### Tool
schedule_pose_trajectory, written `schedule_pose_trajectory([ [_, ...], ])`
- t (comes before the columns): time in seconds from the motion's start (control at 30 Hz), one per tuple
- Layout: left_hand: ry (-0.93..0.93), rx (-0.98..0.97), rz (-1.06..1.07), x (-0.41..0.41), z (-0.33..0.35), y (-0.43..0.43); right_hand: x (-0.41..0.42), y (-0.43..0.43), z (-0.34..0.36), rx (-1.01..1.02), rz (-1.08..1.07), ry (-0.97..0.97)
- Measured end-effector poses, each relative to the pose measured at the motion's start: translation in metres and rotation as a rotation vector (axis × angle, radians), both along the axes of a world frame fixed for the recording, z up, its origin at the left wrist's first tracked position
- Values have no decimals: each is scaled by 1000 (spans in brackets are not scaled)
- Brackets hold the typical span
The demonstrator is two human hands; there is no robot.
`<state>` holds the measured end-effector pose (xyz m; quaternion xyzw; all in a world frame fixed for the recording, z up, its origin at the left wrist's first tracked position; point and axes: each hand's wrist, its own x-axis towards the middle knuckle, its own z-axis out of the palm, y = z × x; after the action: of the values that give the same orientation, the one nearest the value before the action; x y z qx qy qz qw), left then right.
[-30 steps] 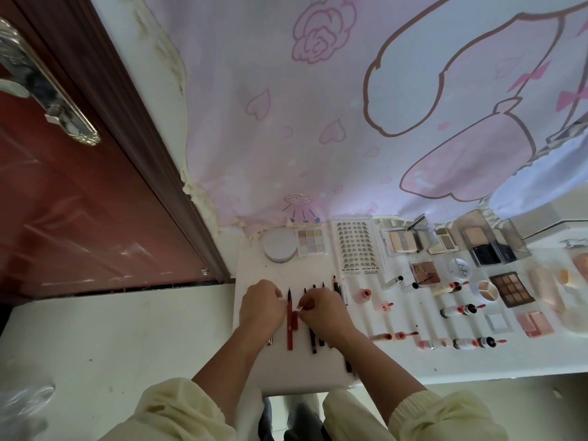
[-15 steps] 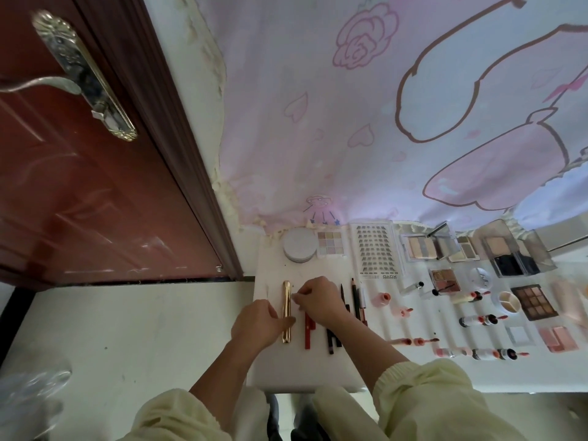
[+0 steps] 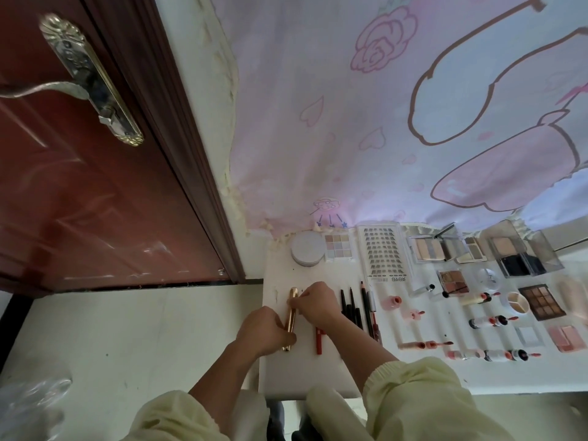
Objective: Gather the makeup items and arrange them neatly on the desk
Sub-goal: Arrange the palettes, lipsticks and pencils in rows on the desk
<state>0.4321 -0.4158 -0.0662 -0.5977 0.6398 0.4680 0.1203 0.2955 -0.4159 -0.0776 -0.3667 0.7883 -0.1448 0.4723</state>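
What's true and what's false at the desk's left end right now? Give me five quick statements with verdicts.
1. The left hand and the right hand both hold the gold tube. True.
2. The red pen lies left of the gold tube. False: it lies right of it, on the desk.
3. The round compact sits at the desk's back left corner. True.
4. The lash tray lies at the desk's near edge. False: it lies at the back, by the cloth.
5. The right hand holds a black pencil. False: the black pencils lie on the desk, right of that hand.
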Motion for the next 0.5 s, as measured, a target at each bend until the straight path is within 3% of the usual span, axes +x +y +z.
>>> schedule_pose_trajectory([
  [0.3, 434, 273, 153, 23, 39, -38, -21, -1, 53, -150, -386, -538],
  [0.5, 578, 232, 95, 3, 51, -39, -30, 9, 70, -277, -327, -487],
])
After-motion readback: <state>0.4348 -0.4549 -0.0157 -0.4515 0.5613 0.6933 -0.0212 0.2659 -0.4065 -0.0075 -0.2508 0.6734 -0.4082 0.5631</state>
